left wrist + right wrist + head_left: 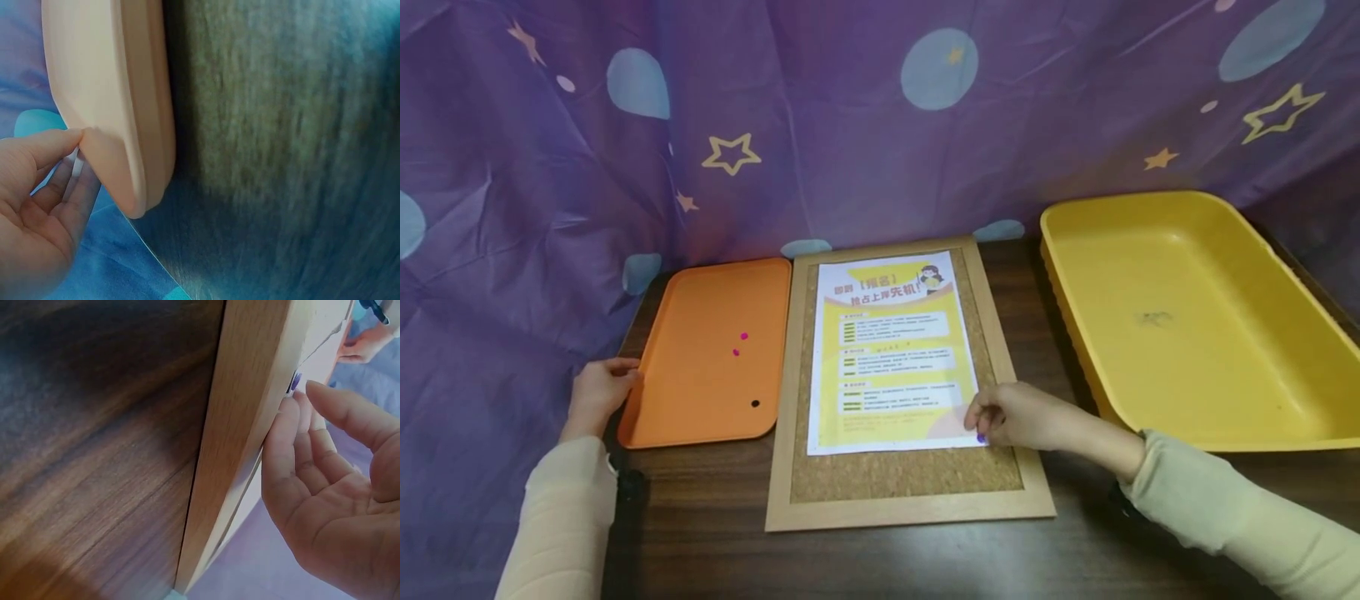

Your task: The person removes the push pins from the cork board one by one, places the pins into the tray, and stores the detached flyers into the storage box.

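Note:
On the left, my left hand [601, 390] pinches the side rim of an orange tray [700, 308], thumb on the inner wall and fingers behind it. Two small magenta pieces [744, 337] and a black one [756, 404] lie in the tray. A printed yellow-and-white sheet [895, 400] lies on a wood-framed cork board [910, 479]. At the sheet's lower right corner, my right hand [1018, 417] has a small purple push pin [981, 438] at its fingertips. The right wrist view shows the pin beside the thumb and index tips, its lower end hidden by fingers.
A large yellow bin [1180, 333] stands right of the board, behind the right forearm. Behind everything hangs a purple cloth [850, 125] with stars and blue dots. The dark wooden table [715, 508] runs beneath it all.

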A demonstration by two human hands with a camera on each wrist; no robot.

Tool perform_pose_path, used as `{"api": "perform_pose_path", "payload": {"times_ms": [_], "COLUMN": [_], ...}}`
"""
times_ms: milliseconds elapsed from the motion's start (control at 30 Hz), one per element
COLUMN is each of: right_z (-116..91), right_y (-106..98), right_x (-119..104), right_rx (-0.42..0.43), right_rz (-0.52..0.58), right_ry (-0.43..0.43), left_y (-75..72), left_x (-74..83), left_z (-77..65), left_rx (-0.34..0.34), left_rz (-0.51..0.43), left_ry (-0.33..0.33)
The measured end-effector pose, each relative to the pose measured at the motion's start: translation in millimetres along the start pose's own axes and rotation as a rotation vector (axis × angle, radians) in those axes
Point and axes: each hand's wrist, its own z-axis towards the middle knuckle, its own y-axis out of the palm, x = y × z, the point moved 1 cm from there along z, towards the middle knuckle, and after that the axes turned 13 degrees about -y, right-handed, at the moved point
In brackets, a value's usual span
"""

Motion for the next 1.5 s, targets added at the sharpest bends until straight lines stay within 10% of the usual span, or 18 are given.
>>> {"api": "perform_pose_path", "payload": {"times_ms": [767,1100,1500], "right_z": [-0.2,3.9,8.8], "right_y": [3.4,0.5,-0.4], "right_x": [3.7,1.0,-1.2], "right_rx": [0.027,-0.017,-0.080], "right_rz": [-0.211,-0.239,-0.242], "right_ry": [-0.155,-0.149,-0.056], "left_y": [-3.3,-1.9,15.4], "left_x": [3.0,15.1,78.0], "left_z": [-3.1,-7.9,-43.8], "left_rx": [0.048,0.033,0.243], "left_rz": [0.019,0.078,0.041], "left_ry": [0.090,-0.023,0.360]}}
